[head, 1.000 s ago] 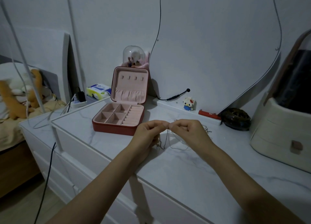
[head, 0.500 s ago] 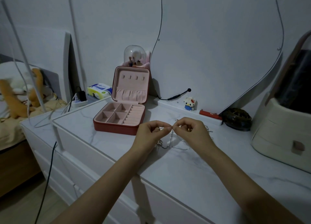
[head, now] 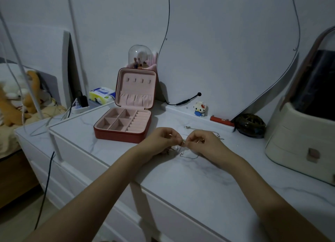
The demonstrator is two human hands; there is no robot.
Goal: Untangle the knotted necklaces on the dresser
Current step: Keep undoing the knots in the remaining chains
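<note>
Silver necklaces [head: 183,147] | I am pinching them with left hand [head: 161,142] and right hand [head: 204,143] | right of jewelry box [head: 125,125] (lid up)

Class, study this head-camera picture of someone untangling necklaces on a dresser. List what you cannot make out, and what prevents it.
Head view only:
- The knot in the necklaces: too fine and dim, pinched between the left hand and right hand.
- How many chains there are: too thin to count.
- The storage case at right: cut off by the picture's edge.
- Inside the glass dome: small, partly hidden behind the jewellery box lid.
</note>
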